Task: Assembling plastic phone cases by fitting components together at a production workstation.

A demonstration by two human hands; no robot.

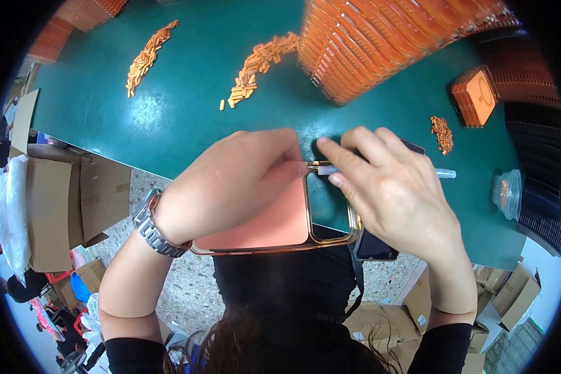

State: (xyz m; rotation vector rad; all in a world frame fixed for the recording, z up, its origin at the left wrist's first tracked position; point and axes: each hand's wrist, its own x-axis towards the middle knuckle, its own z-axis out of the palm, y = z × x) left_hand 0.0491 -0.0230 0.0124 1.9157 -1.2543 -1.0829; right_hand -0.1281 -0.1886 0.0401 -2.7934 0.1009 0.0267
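An orange-pink phone case (265, 224) with a shiny gold rim lies slantwise at the table's near edge, its large camera cutout toward the right. My left hand (243, 174), a metal watch on its wrist, is closed over the far edge of the case, fingers bent by the cutout. My right hand (393, 181) is closed around a slim whitish pen-like tool (445, 173), whose left end reaches the case's far rim at the cutout. My right thumb and forefinger are close to that rim. What the fingertips touch is partly hidden.
Small orange pieces lie in piles (146, 59) on the green table (193, 118), with smaller bits (441, 135) at right. Stacked orange trays (380, 50) tower at the back. Further right are orange cases (478, 96) and a clear tub (508, 194). Cardboard boxes (50, 206) stand left.
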